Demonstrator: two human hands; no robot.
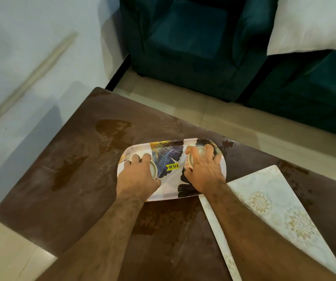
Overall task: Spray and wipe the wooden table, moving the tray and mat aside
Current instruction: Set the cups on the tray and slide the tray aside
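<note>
tray [171, 175] on wooden table [78, 179], hands gripping a cup each, left [137, 175], right [202, 169]

Left hand [137, 175] covers most of its cup [152, 168]; only a rim arc shows, body hidden. Right hand [203, 169] hides much of the other cup [198, 152], pattern on its side too small to read. Tray [171, 159] near edge partly under both wrists; sticker [172, 166] between the hands reads upside down, approx 79.00. Mat [274, 201], right of the right forearm, partly under that forearm & cut off at the bottom edge. Table [61, 179] cut off at bottom & right. Wall left of the left hand is blurred. Sofa [193, 47] & pillow [315, 23] beyond the hands cut off at top.
</note>
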